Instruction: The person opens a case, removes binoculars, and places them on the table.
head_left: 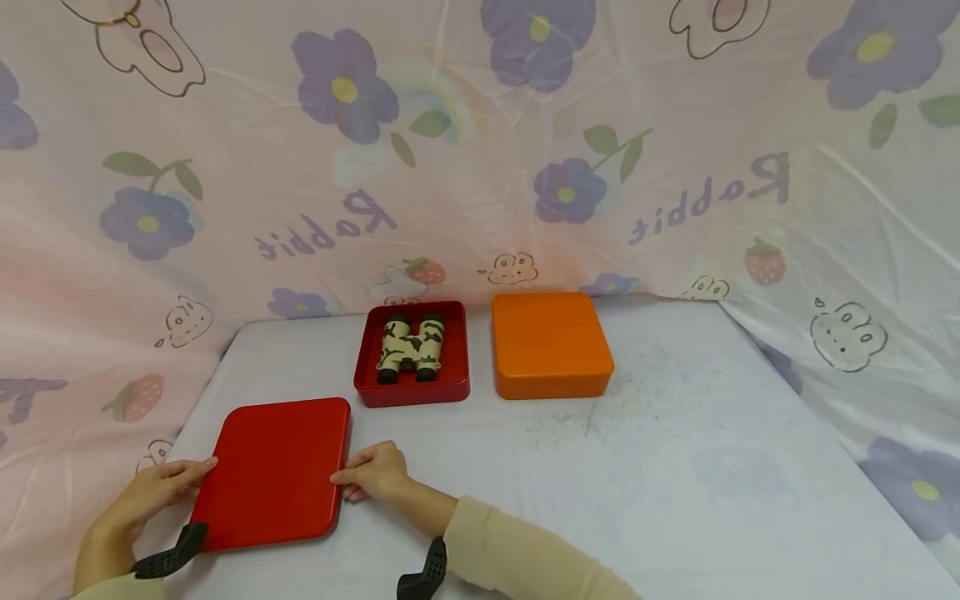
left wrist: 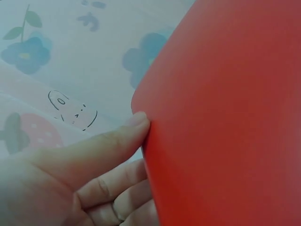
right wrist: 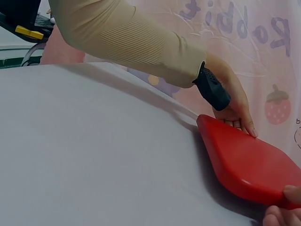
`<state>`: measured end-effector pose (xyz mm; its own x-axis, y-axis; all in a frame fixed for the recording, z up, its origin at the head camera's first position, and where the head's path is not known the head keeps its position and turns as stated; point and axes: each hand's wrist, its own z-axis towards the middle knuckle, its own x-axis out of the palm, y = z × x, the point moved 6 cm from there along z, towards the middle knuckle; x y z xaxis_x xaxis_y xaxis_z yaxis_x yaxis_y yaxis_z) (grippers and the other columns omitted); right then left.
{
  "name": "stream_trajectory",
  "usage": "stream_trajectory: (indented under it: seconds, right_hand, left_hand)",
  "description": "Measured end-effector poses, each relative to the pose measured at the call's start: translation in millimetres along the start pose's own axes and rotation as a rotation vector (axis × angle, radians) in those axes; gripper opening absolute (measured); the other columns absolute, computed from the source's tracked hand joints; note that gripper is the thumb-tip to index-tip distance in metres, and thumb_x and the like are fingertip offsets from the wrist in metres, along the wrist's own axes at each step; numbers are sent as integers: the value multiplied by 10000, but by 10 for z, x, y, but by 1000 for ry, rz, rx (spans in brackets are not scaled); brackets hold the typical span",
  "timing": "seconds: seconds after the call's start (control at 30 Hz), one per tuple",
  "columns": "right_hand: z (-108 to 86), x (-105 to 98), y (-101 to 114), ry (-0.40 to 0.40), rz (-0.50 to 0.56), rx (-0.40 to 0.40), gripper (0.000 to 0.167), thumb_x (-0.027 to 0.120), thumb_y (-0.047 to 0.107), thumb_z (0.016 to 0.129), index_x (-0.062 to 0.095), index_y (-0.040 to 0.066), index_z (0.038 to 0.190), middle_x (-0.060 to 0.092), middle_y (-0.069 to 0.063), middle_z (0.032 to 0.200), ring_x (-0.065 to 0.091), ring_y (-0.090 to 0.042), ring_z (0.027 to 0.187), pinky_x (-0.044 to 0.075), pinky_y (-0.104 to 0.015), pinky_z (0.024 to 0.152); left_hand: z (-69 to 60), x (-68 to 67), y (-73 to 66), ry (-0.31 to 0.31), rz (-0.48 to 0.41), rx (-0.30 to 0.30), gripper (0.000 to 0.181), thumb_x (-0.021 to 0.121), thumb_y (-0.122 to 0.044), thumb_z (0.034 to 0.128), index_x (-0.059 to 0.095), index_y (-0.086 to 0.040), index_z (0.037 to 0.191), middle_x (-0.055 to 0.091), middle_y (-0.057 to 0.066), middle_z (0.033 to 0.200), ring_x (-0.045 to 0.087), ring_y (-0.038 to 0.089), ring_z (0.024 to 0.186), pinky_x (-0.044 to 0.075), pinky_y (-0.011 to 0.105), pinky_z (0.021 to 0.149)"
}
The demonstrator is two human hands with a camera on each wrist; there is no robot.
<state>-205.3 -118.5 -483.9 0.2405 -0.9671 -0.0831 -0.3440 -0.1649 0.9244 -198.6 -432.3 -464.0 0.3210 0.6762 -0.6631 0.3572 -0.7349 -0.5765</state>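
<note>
On a white table before rabbit-print drapery, both hands pinch what's probably a red lid.

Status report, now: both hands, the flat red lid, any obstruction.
Left hand, right hand: pinching opposite edges of smooth, rounded-square red lid. Camouflage-patterned binoculars inside open, square red box. Nothing standing between lid and box.

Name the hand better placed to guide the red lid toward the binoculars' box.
Probably the right hand: it holds the red lid by the edge nearer the open box, while the left hand holds the opposite edge.
</note>
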Motion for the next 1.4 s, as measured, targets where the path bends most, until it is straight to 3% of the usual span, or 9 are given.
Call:
stream_trajectory:
  seconds: [0.2, 0.4, 0.53, 0.63, 0.77, 0.87, 1.03, 1.27, 1.4]
  right_hand:
    - [6, 13, -27, -22, 29, 24, 84, 816, 33, 717, 741, -2, 732, 728, -137, 648, 664, -144, 478, 551, -242, 472]
    - [14, 21, -63, -40, 34, 47, 84, 814, 52, 725, 743, 7, 730, 723, -133, 633, 626, -94, 446, 537, -214, 463]
    - [13, 35, -89, -50, 36, 62, 87, 813, 67, 731, 742, 17, 722, 715, -120, 612, 593, -64, 421, 518, -188, 447]
    - [12, 43, -101, -56, 37, 71, 89, 812, 75, 735, 742, 22, 719, 711, -113, 602, 600, -66, 423, 508, -177, 439]
    - [11, 54, -100, -66, 44, 65, 90, 814, 70, 731, 742, 18, 718, 711, -122, 602, 613, -75, 433, 506, -175, 438]
    - [7, 58, -90, -76, 40, 52, 87, 816, 56, 723, 740, 13, 715, 713, -130, 602, 627, -92, 437, 511, -183, 439]
    - [-2, 63, -76, -92, 25, 46, 86, 817, 43, 714, 739, 9, 705, 705, -122, 584, 647, -122, 448, 508, -182, 435]
    - [-4, 96, -48, -95, 22, 35, 95, 819, 45, 712, 730, 15, 699, 706, -127, 584, 664, -148, 462, 505, -178, 432]
    - [-8, 95, -38, -91, 6, 39, 98, 816, 44, 715, 726, 16, 689, 702, -123, 577, 679, -178, 480, 504, -181, 429]
  left_hand:
    - [28, 18, 52, -50, -33, -26, 661, 491, -491, 966, 556, 89, 1278, 724, 2, 1036, 554, -90, 783, 531, 185, 750]
    - [57, 46, 72, -65, -34, -21, 639, 518, -473, 959, 550, 71, 1293, 738, 74, 1063, 564, -91, 778, 538, 232, 765]
    - [47, 57, 88, -65, -33, -19, 622, 523, -458, 960, 552, 69, 1290, 741, 115, 1075, 559, -92, 791, 538, 361, 851]
    - [35, 63, 98, -61, -44, -18, 616, 528, -445, 962, 553, 79, 1285, 741, 132, 1080, 562, -105, 779, 545, 338, 844]
    - [33, 66, 111, -66, -64, -28, 622, 538, -442, 958, 546, 85, 1289, 734, 152, 1100, 567, -134, 753, 533, 146, 715]
    - [44, 69, 116, -65, -67, -26, 625, 538, -441, 959, 540, 87, 1295, 720, 181, 1130, 593, -117, 769, 534, 136, 704]
    - [58, 64, 139, -53, -61, -30, 635, 527, -442, 964, 523, 89, 1311, 712, 193, 1144, 647, -33, 831, 559, 184, 736]
    - [51, 46, 185, -45, -79, -76, 694, 512, -497, 954, 499, 87, 1330, 719, 188, 1122, 647, 159, 970, 502, 523, 939]
    - [54, 60, 194, -36, -92, -93, 711, 503, -514, 952, 492, 84, 1336, 722, 188, 1106, 614, 306, 1060, 436, 615, 956]
